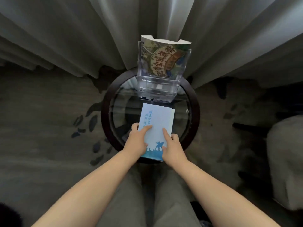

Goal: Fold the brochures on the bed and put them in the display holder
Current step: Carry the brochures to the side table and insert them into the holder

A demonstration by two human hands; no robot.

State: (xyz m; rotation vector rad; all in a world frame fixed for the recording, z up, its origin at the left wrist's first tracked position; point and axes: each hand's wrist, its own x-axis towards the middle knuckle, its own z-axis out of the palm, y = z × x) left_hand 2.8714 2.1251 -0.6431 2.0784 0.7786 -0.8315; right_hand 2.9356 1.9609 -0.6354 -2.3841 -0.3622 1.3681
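Now the folded blue brochure lies low over the round glass table, just short of the clear display holder, pinched at its near end by the left hand and right hand, forefingers flat on top. Best square the loose leaves, tip the far edge up and slide it into the front pocket, ahead of the colourful brochure. Thumbs are hidden; whether paper touches glass I cannot tell

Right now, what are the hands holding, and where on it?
The folded blue brochure, by its near end: left hand grips the left edge, right hand the right edge.
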